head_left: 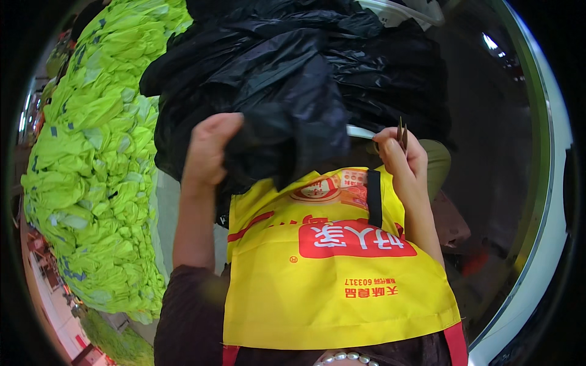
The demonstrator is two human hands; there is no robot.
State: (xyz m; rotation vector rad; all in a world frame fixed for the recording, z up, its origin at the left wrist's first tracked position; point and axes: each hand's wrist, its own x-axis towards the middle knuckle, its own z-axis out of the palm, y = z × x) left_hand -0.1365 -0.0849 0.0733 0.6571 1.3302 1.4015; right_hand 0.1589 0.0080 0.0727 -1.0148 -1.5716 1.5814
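Observation:
A large heap of thin, shiny black fabric [268,70] lies in front of me, gathered in loose folds. My left hand [209,146] is closed round a bunched part of it and lifts it above my lap, with the fingertips partly hidden by the cloth. In my right hand [403,158], to the right of the fabric, are small pointed thread snips [402,135]. Their metal blades point up and away from me, and the fingers wrap round their lower part. The snips are apart from the cloth.
A tall pile of neon yellow-green garments [97,158] rises along my left side. Beyond the black heap, the rim of a white plastic basket [421,13] shows. A yellow apron [342,299] covers my front. A pale curved edge [543,152] runs down the far right.

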